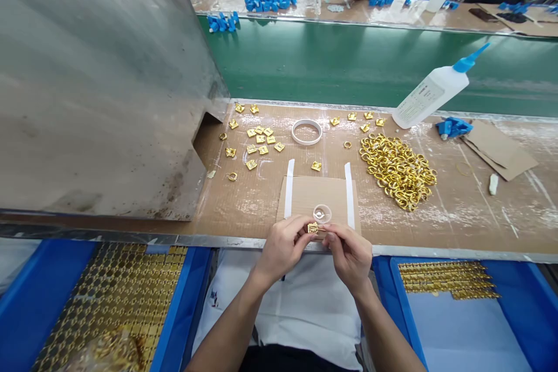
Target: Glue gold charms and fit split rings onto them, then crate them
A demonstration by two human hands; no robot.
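At the table's front edge, my left hand pinches a small square gold-coloured plate between thumb and fingertips. Close against the plate, my right hand has thumb and forefinger pressed together; what they grip is too small to make out. Just beyond my fingertips sits a small round clear dish with something shiny in it. The dish rests on a cardboard pad fixed with white tape strips. A single gold-coloured piece lies past the pad.
A heap of gold-coloured rings lies right, with a white squeeze bottle behind. Several gold-coloured square plates and a white hoop lie left of it. A metal housing blocks the left. Blue trays flank my lap. Co-workers sit beyond the green belt.
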